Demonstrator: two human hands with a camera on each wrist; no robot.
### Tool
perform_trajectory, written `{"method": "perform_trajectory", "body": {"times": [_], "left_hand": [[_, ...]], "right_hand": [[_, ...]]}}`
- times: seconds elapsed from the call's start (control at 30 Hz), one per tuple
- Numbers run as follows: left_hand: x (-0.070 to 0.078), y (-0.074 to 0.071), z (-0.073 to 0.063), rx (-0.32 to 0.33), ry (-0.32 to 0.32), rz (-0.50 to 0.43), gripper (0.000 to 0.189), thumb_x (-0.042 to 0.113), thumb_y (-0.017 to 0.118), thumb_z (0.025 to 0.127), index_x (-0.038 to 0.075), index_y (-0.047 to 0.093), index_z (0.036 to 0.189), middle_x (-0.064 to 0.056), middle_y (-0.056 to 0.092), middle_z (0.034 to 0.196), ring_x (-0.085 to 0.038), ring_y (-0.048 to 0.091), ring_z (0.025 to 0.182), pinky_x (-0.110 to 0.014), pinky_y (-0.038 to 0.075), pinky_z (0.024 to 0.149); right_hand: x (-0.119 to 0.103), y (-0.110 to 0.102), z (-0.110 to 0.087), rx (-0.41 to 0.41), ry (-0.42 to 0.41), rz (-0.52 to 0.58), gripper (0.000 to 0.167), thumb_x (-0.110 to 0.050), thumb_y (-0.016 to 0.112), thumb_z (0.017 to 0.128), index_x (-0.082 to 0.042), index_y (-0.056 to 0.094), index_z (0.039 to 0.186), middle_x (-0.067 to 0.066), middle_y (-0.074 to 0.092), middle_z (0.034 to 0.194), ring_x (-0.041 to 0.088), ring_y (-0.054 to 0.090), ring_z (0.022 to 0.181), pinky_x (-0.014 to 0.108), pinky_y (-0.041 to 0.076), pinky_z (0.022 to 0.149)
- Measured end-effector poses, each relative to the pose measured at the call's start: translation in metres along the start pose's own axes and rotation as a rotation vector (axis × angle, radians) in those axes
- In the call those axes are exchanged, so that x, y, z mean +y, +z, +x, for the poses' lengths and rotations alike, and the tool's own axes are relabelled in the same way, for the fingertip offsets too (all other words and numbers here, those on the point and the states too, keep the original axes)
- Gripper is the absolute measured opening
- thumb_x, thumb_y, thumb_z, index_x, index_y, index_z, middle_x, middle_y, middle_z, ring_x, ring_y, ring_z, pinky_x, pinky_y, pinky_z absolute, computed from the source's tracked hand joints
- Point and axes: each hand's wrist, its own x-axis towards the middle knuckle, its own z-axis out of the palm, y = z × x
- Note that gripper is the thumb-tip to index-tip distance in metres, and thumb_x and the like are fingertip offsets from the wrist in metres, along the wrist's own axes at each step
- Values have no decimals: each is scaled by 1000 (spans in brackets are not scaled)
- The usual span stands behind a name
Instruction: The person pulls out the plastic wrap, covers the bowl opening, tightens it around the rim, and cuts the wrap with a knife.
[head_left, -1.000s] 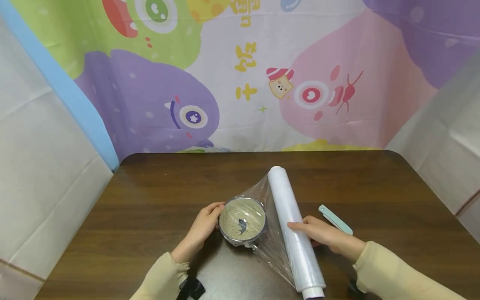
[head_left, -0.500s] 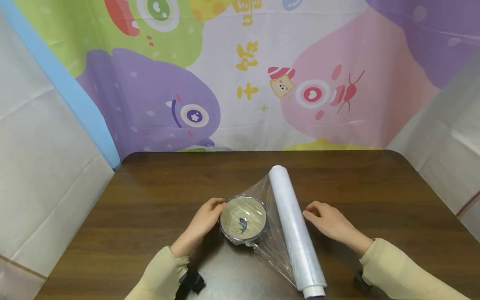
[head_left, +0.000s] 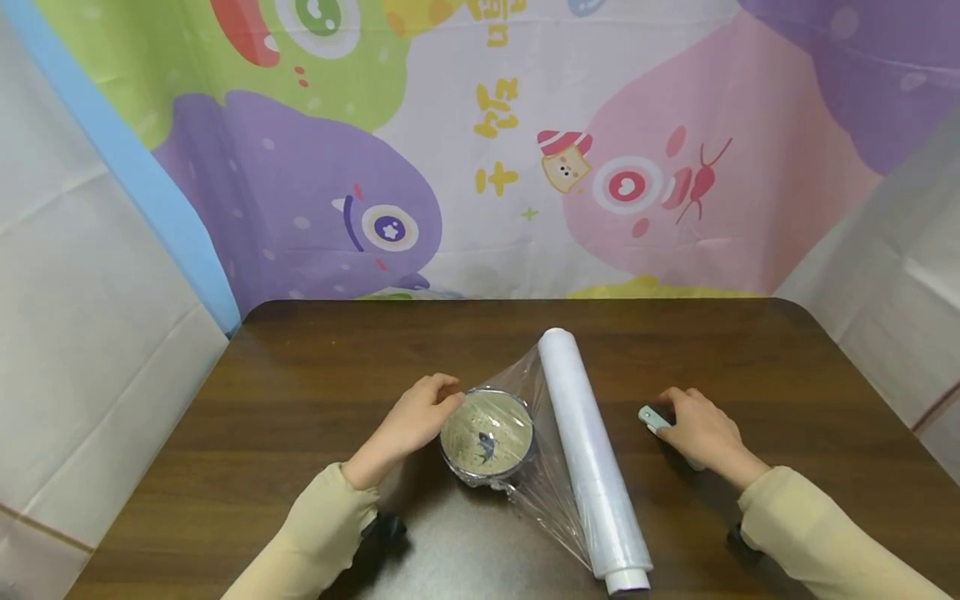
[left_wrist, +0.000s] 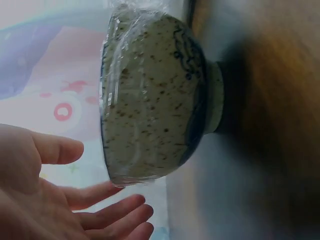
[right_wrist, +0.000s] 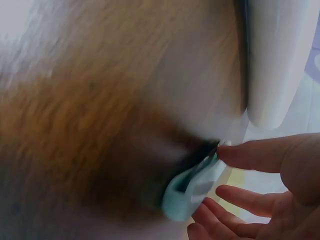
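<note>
A speckled bowl [head_left: 487, 442] with a blue fish painted inside stands on the table, its top covered by clear plastic wrap [head_left: 551, 492]. The wrap stretches right to a long white roll of cling film [head_left: 592, 458]. My left hand [head_left: 420, 417] is beside the bowl's left rim, fingers loosely extended; in the left wrist view, a fingertip is right at the rim of the bowl [left_wrist: 150, 100]. My right hand [head_left: 701, 429] is over a mint-green folding knife [head_left: 654, 419], with thumb and fingers on either side of the knife [right_wrist: 182, 202]. The palm hides part of its handle.
The dark wooden table [head_left: 337, 358] ends at a printed cartoon curtain [head_left: 495, 250] behind. Pale panels [head_left: 97, 333] stand at both sides. The roll lies between the bowl and my right hand.
My right hand has let go of the cling film roll and moved right onto the folding knife. My left hand has loosened from the bowl's rim and shifted slightly up.
</note>
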Motion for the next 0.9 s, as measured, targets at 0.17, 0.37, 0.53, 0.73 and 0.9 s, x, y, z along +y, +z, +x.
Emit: {"method": "perform_trajectory", "body": {"times": [0.17,0.37,0.53,0.73,0.9], "left_hand": [[7,-3,5,-10,46,53,26,23,51,89,7,65,104,-9,63,105,-24,57,99,-40,43,85],[13,-4,7,-19,65,46,24,22,51,89,8,66,101,-9,64,103,-25,57,100,-40,44,85],[15,-4,9,25,79,52,21,21,52,88,9,68,96,-8,65,99,-23,59,93,-39,45,80],[17,-5,12,56,77,36,18,22,55,88,12,69,92,-5,67,98,-21,62,92,-38,47,81],[24,-4,14,41,86,14,18,22,56,87,11,69,93,-3,68,95,-20,63,91,-37,48,79]], "right_hand": [[3,-2,3,-25,12,12,42,-20,67,76,1,55,111,14,59,92,25,55,75,36,42,53],[1,0,4,-15,1,30,31,-15,66,73,-1,59,100,6,56,77,18,51,64,31,38,49],[0,0,6,20,-54,46,21,-10,67,72,0,61,90,5,53,70,18,49,62,29,38,50],[-6,-10,11,51,-92,87,22,-8,65,74,1,59,92,6,55,73,19,51,62,30,40,52],[-20,-21,15,84,-124,145,25,-10,65,76,2,58,96,10,60,80,19,55,65,30,44,54]]}}
